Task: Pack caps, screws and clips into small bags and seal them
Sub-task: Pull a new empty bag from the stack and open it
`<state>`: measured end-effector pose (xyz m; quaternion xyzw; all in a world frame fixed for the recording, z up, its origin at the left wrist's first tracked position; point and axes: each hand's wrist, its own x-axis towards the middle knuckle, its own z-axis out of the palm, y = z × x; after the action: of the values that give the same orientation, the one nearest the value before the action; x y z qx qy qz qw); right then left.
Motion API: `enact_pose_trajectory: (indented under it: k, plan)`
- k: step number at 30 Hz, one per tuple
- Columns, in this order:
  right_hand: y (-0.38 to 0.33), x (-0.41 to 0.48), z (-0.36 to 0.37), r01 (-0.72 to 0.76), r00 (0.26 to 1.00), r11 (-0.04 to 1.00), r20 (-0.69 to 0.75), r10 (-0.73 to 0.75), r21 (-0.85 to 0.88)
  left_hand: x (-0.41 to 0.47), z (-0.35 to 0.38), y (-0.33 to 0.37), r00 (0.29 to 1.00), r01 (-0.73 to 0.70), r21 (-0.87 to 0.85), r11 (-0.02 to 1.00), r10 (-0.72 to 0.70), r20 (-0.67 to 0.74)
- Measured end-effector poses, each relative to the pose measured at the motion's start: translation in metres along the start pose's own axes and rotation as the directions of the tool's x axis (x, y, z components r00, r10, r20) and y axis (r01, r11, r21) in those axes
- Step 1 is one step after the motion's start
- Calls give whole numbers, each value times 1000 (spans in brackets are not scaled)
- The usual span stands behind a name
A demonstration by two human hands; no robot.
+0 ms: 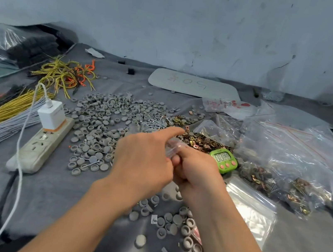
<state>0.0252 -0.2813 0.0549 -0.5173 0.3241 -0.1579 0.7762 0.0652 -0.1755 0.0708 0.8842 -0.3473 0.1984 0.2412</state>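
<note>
My left hand (145, 155) and my right hand (196, 167) meet above the middle of the table, both holding a small clear bag (172, 146) between them. The left index finger points forward over the bag; the other left fingers curl at it. My right hand's fingers are curled round the bag's lower part. Its contents are hidden. Grey round caps (105, 120) spread wide behind and left of my hands, and more caps (170, 220) lie under my forearms. Silver screws (153, 122) and brass clips (202, 141) lie just beyond my fingers.
A green timer (224, 159) sits right of my hands. Empty clear bags (251, 206) and large bags holding packed clips (285, 166) fill the right side. A white power strip with charger (43, 141), wire bundles (6, 109) and cable ties (64, 75) lie left.
</note>
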Motion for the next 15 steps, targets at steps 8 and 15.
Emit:
enact_pose_trajectory:
  k: [8,15]
  plan:
    - [3,-2,-6,-90,960,901,279,-36,424,-4,1,20,994,-17,85,996,26,-104]
    - [12,-1,-1,17,940,952,320,-120,307,-9,2,22,966,-171,-49,984,157,-203]
